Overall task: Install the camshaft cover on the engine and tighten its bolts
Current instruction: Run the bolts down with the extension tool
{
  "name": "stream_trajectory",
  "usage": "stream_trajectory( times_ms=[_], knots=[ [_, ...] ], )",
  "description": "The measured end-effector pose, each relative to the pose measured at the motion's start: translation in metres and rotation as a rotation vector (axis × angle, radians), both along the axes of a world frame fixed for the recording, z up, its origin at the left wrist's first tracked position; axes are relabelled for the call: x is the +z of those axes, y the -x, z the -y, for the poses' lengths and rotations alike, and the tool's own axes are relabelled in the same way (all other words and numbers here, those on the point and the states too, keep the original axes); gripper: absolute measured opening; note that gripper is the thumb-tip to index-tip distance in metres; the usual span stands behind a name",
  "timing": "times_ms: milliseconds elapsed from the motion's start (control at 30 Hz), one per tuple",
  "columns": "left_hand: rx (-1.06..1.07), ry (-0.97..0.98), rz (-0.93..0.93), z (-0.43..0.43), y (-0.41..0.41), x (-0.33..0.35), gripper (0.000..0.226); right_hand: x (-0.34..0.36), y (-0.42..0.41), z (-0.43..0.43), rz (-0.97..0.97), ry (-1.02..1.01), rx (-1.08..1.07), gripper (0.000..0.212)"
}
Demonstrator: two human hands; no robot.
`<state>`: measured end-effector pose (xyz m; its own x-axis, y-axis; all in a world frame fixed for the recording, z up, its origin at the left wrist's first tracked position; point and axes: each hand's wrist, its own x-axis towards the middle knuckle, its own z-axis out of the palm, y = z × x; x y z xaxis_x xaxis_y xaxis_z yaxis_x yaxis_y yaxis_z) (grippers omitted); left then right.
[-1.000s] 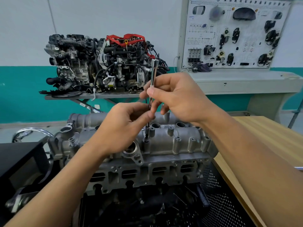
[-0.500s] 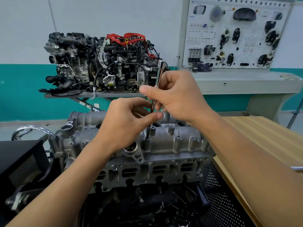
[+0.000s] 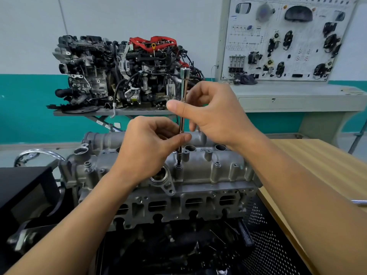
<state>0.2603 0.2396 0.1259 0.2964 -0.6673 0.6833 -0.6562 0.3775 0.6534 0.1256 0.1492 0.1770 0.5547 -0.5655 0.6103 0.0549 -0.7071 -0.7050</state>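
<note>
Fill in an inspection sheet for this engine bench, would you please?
Surface: wooden bench at right; black perforated stand lower right.
Job's things: camshaft cover seated on the cylinder head; extension bar upright, tip at a bolt boss.
Clutter: metal tool at the bench's right edge.
Grippers: left hand pinches the bar low; right hand pinches it higher.
Cables: red wiring on the second engine.
Surroundings: training board on a grey counter.

Head-worn camera looks forward and down, close over the engine point(image 3: 158, 187).
</note>
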Motion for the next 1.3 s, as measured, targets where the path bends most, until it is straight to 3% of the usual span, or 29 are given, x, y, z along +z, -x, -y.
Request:
stream_trajectory(
  times_ms=[133,267,400,667,933,1300],
  knots=[
    [-0.139,-0.120,0.020,0.000,-0.006,0.003,0.008,0.007,0.004,-0.001,-0.104,-0.005,0.195,0.017],
    [-0.232,-0.195,-0.012,-0.001,-0.009,0.009,0.010,0.006,0.002,-0.004,-0.108,0.074,0.201,0.016],
    [-0.114,-0.230,0.088,0.003,-0.009,0.004,0.021,-0.001,-0.004,-0.003,-0.016,0.099,0.103,0.021],
    [0.016,-0.199,0.225,0.003,-0.008,0.001,0.012,-0.008,-0.008,-0.003,0.094,0.136,-0.033,0.025],
    [0.013,0.043,0.069,-0.002,0.000,0.013,0.012,0.024,-0.010,-0.010,0.086,0.179,0.093,0.025],
    [0.175,-0.039,0.082,-0.069,-0.057,0.018,0.012,0.019,-0.075,-0.040,0.006,0.104,0.320,0.028]
  ],
)
